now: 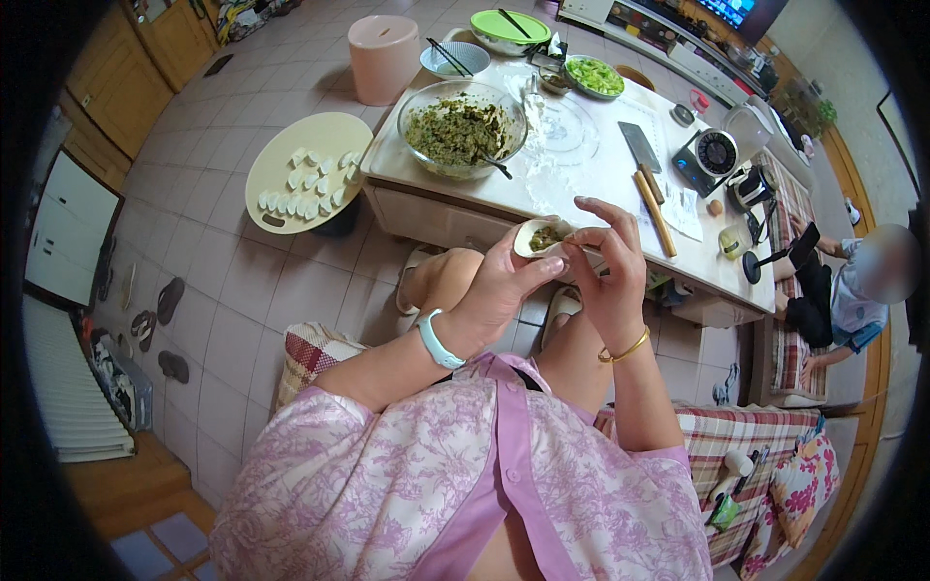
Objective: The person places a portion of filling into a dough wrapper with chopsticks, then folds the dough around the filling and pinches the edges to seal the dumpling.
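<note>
My left hand (501, 279) cradles a round dumpling wrapper (532, 240) with green filling on it, just off the table's front edge. The fingertips of my right hand (607, 269) pinch the wrapper's right rim. The wrapper is still partly unfolded, its filling in sight. Beyond my left hand stands a glass bowl (465, 131) of chopped green filling with a spoon handle leaning out. Rows of folded dumplings (309, 181) lie on a cream oval board (272, 149) to the left of the table.
The white table (574, 181) bears a cleaver (639, 145), a wooden rolling pin (655, 214), a kitchen scale (695, 163), a bowl of chopped greens (594, 76) and a lidded green-topped bowl (510, 29). A pink stool (383, 62) stands behind the board. Another person (850, 290) sits at right.
</note>
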A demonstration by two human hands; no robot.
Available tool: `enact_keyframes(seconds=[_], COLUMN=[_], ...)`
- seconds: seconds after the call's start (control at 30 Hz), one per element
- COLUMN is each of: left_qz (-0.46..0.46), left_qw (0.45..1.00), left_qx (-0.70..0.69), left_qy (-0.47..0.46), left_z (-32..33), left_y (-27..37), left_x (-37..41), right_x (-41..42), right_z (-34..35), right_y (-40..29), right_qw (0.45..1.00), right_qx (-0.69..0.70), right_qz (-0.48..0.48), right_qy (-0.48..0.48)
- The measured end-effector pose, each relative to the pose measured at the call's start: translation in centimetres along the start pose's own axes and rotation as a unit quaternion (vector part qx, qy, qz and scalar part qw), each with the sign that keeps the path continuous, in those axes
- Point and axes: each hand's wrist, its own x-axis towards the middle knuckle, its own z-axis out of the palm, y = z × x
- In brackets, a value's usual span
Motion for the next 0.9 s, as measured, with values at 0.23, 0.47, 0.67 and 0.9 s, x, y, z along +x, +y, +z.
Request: enact_keyframes(seconds=[0.23, 0.47, 0.67, 0.9], left_qz=[0.020, 0.042, 0.066, 0.041], left_qw=[0.997, 0.991, 0.992, 0.982], left_qx=[0.077, 0.121, 0.101, 0.184], left_qy=[-0.009, -0.024, -0.022, 0.007], left_z=[0.0, -0.4, -0.4, -1.2], left_y=[-0.3, -0.7, -1.4, -1.8], left_x=[-1.0, -1.1, -1.2, -0.7], right_x=[-0.3, -1.0, -2.0, -2.8], right_z=[0.3, 1.0, 1.0, 1.0], right_y=[-0.3, -0.7, -0.6, 0.5], right_qw=[1.000, 0.998, 0.997, 0.997], right_qx=[0.023, 0.028, 0.046, 0.031], right_qz=[0.010, 0.045, 0.062, 0.062], right_qy=[0.004, 0.017, 0.004, 0.014])
